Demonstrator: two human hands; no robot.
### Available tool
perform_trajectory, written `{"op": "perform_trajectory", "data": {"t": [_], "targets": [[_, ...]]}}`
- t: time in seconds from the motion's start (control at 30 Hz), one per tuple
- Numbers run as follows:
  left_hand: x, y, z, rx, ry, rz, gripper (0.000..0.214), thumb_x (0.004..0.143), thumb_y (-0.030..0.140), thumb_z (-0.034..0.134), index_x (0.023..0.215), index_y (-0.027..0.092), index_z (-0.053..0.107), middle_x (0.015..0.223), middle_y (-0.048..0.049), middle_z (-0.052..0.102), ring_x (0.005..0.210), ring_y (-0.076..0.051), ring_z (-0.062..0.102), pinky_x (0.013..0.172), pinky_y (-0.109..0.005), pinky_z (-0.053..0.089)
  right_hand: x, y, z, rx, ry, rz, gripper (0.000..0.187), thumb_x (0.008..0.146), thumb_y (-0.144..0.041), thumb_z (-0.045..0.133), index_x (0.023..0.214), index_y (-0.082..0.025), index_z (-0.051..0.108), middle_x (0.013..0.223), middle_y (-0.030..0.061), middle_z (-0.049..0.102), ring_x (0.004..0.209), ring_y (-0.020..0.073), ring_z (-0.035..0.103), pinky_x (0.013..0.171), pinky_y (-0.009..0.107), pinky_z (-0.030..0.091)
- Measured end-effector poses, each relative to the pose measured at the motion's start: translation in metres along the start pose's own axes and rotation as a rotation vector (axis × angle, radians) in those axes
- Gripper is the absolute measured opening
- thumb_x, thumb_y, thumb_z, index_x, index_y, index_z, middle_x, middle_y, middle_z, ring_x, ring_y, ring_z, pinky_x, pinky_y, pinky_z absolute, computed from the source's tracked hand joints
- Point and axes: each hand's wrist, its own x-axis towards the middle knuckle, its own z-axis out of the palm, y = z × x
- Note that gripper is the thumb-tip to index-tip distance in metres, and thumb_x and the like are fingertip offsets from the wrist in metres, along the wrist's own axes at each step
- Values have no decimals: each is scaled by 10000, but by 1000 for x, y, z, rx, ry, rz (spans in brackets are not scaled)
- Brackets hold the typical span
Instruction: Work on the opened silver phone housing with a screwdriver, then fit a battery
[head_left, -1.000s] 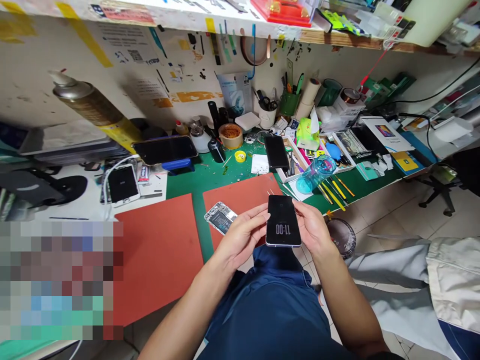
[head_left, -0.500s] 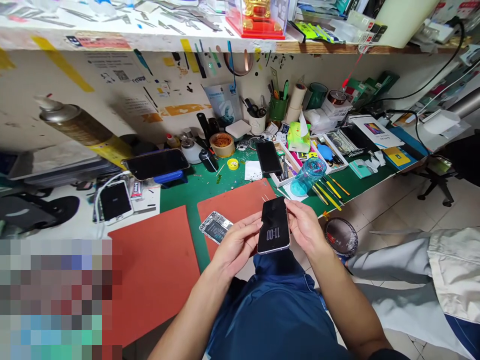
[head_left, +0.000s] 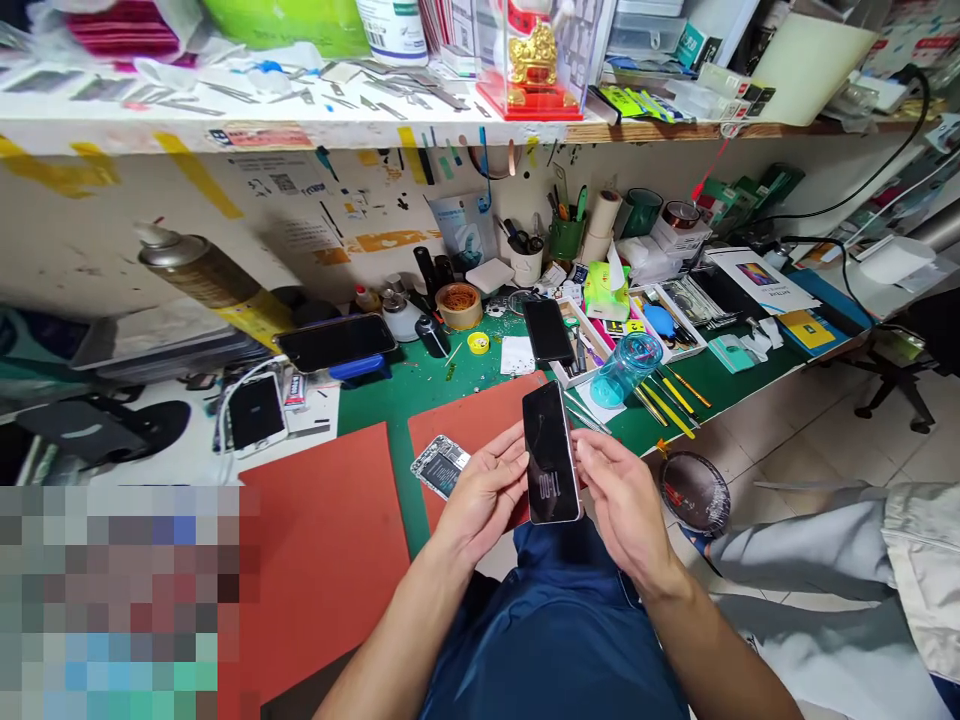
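A black-screened smartphone (head_left: 551, 450) with a silver rim is held above my lap, its dim screen showing 11:00 upside down to me. My left hand (head_left: 484, 490) grips its left side, thumb on the edge and fingers behind. Along the right edge, my right hand (head_left: 619, 495) has curled fingers at the phone's side; how firmly they touch it is hard to see. An opened phone body (head_left: 440, 466) with its inner parts showing lies to the left on the red-brown mat (head_left: 480, 405).
A second red-brown mat (head_left: 322, 550) lies at left on the green bench top (head_left: 405, 395). Behind the phone are a blue-tinted cup (head_left: 626, 370), another phone (head_left: 547, 331), tweezers and yellow-handled tools (head_left: 675, 405). A shelf (head_left: 337, 135) overhangs. A person in grey trousers (head_left: 810, 530) is at right.
My view has tilted up and shifted left. The smartphone has turned slightly and its screen tilts differently. My right hand's fingers have slid down from its upper right corner to the right edge.
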Motion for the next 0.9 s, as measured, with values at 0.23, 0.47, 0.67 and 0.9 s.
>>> {"op": "perform_trajectory", "data": {"t": [0.23, 0.47, 0.67, 0.9], "targets": [[-1, 0, 0, -36, 34, 80, 613, 801, 126, 903, 1387, 190, 738, 1403, -138, 747, 1275, -260, 736, 1059, -314, 624, -45, 20, -17, -97, -51, -5, 423, 994, -579, 749, 1224, -232, 819, 730, 11, 731, 615, 132, 648, 529, 232, 490], [-4, 1, 7, -29, 16, 146, 622, 806, 180, 931, 1397, 231, 743, 1413, -123, 747, 1257, -262, 745, 979, -272, 637, -46, 10, -6, -1, 26, 17, 489, 860, -579, 885, 1138, -181, 824, 858, 73, 813, 663, 167, 750, 620, 273, 612], [-9, 2, 12, -18, 31, 182, 620, 815, 203, 939, 1402, 242, 743, 1422, -116, 745, 1210, -238, 766, 936, -236, 638, -37, 6, -5, 9, 44, 57, 466, 811, -519, 937, 1087, -162, 821, 705, 26, 755, 566, 151, 699, 519, 242, 550], [-6, 2, 7, -36, 105, 205, 598, 828, 179, 916, 1397, 233, 741, 1428, -110, 741, 1223, -223, 758, 970, -244, 634, -41, 20, -15, -25, -23, -37, 448, 891, -469, 894, 1248, -212, 810, 881, 58, 830, 774, 175, 771, 812, 337, 655]]}}
